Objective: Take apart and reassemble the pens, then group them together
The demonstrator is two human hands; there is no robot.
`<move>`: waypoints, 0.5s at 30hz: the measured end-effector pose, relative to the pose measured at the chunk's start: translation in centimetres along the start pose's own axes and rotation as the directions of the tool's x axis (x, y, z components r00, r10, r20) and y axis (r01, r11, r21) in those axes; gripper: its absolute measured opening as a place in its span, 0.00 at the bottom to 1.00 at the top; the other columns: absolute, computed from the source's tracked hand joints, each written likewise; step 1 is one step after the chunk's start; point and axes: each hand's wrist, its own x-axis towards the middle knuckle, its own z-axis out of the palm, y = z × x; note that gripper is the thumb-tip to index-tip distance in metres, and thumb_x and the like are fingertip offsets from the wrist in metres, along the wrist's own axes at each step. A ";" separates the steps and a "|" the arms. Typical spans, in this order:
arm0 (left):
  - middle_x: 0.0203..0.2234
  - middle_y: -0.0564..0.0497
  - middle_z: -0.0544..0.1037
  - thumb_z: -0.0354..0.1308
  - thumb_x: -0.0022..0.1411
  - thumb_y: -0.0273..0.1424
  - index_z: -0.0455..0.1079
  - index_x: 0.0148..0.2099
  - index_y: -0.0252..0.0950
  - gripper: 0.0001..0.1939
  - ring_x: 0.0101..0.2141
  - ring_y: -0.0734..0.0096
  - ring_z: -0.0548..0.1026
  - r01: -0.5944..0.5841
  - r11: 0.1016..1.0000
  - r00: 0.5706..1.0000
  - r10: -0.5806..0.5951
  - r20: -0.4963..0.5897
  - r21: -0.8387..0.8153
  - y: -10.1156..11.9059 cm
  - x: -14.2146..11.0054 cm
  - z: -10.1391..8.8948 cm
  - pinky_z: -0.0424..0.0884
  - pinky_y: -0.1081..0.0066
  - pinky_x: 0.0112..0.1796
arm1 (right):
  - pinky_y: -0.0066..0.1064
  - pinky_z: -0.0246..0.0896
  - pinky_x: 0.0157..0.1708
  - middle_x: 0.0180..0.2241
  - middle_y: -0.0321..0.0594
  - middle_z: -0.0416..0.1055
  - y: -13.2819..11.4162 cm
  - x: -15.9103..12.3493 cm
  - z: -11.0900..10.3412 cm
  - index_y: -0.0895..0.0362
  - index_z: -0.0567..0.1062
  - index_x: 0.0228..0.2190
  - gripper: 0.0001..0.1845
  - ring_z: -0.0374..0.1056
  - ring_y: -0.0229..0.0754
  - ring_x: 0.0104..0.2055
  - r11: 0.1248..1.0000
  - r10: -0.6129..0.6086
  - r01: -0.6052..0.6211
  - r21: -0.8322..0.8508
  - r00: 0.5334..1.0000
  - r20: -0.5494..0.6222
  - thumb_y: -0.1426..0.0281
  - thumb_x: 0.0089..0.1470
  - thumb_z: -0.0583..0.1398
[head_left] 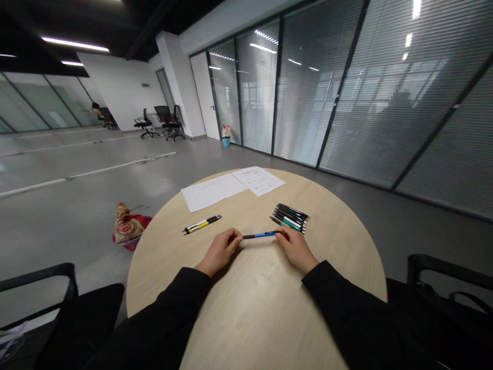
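Observation:
A blue and black pen is held level just above the table, one end in each hand. My left hand pinches its black end, and my right hand pinches the other end near the clip. Beyond my right hand lies a pile of several pens, mostly black, with green and white ones at the near side. To the left of my left hand, a yellow and black pen rests alongside a white and black pen.
Two printed sheets lie at the far side of the round wooden table. Black chairs stand at left and right. A red and tan bag sits on the floor at left. Glass partitions with blinds run behind.

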 end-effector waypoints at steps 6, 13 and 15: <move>0.22 0.53 0.72 0.51 0.67 0.45 0.68 0.31 0.36 0.19 0.26 0.69 0.67 0.005 1.000 1.000 -0.005 0.018 -0.002 -0.1 0.0 0.0 0.62 0.71 0.30 | 0.32 0.58 0.33 0.30 0.39 0.74 -0.1 -0.1 0.0 0.57 0.77 0.36 0.12 0.65 0.43 0.32 1.000 0.010 -0.010 0.020 1.000 -0.008 0.64 0.59 0.56; 0.22 0.53 0.72 0.50 0.67 0.44 0.67 0.30 0.36 0.19 0.26 0.70 0.67 0.008 1.000 1.000 -0.008 0.003 -0.018 0.1 0.0 0.0 0.62 0.71 0.30 | 0.31 0.57 0.32 0.29 0.38 0.73 0.0 -0.1 0.1 0.57 0.78 0.37 0.12 0.65 0.42 0.30 1.000 0.028 -0.028 0.001 1.000 0.008 0.65 0.58 0.56; 0.22 0.53 0.72 0.50 0.67 0.44 0.67 0.31 0.36 0.19 0.26 0.70 0.67 0.009 1.000 1.000 -0.009 0.004 -0.019 0.2 0.0 0.0 0.62 0.71 0.30 | 0.31 0.56 0.31 0.28 0.37 0.72 0.0 -0.1 0.1 0.57 0.78 0.37 0.12 0.64 0.41 0.29 1.000 0.026 -0.026 0.003 1.000 0.012 0.65 0.58 0.56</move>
